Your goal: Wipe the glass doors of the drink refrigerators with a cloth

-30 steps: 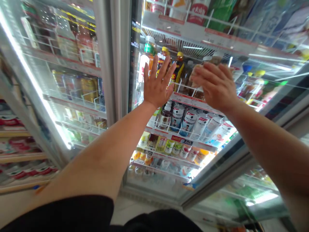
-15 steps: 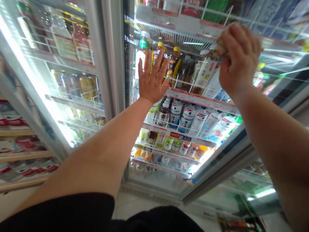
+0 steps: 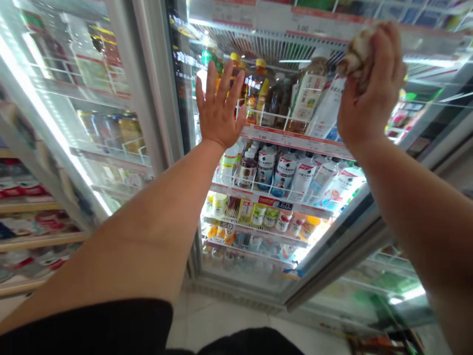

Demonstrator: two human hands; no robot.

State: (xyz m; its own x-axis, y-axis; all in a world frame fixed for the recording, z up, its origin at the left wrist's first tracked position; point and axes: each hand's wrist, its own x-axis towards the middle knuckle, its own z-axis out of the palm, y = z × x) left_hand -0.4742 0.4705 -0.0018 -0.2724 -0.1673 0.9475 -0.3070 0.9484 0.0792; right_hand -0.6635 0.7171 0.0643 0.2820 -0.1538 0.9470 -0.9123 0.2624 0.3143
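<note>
Fingers spread, my left hand [image 3: 220, 111] lies flat against the glass door [image 3: 251, 276] of a lit drinks fridge. Higher up and to the right, my right hand [image 3: 373, 93] grips a crumpled, pale brownish cloth [image 3: 364, 52] at the glass. Some of the cloth is hidden under my fingers. Behind the glass by my left hand stand bottles with yellow caps [image 3: 260, 81]. A bottle with a white label [image 3: 306, 101] is just left of my right hand.
Shelves of bottles [image 3: 284, 172] and small cups [image 3: 271, 217] fill the fridge behind the glass. A metal door frame [image 3: 153, 74] runs down the left, beside another lit fridge section. Packaged goods [image 3: 33, 222] sit on shelves at far left. Pale floor tiles [image 3: 207, 315] show below.
My right hand has turned more upright with the cloth, now showing more of it. My left hand stays spread on the glass, slightly further left in view as the camera shifts.
</note>
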